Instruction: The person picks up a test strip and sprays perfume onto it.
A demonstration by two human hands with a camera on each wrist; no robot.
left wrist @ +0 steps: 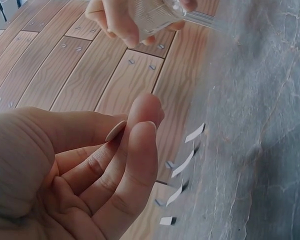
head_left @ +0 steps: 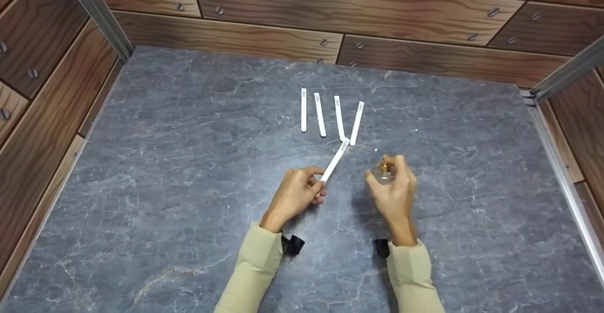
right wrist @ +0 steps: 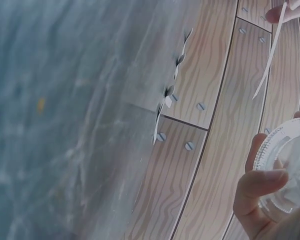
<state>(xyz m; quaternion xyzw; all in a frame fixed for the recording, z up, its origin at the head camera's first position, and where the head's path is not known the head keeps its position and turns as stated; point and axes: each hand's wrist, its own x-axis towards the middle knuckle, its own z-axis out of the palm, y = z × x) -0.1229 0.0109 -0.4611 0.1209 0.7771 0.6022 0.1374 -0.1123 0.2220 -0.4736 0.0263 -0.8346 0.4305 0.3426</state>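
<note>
In the head view my left hand [head_left: 295, 192] pinches the lower end of a white paper test strip [head_left: 334, 162] with small dark print at its top. The strip slants up and to the right, its far tip overlapping the lying strips. My right hand [head_left: 395, 190] grips a small clear glass perfume bottle [head_left: 385, 175] with a gold-coloured spray top [head_left: 384, 164]. The right wrist view shows the bottle's round, ribbed glass base [right wrist: 276, 145] under the thumb, and the held strip [right wrist: 270, 57] above. In the left wrist view the left fingers partly hide the strip.
Several more white strips [head_left: 319, 114] lie fanned out on the grey marbled table [head_left: 188, 162] beyond the hands. Wood-patterned walls [head_left: 269, 8] stand at the back and sides. Metal rails [head_left: 568, 150] run along the side edges.
</note>
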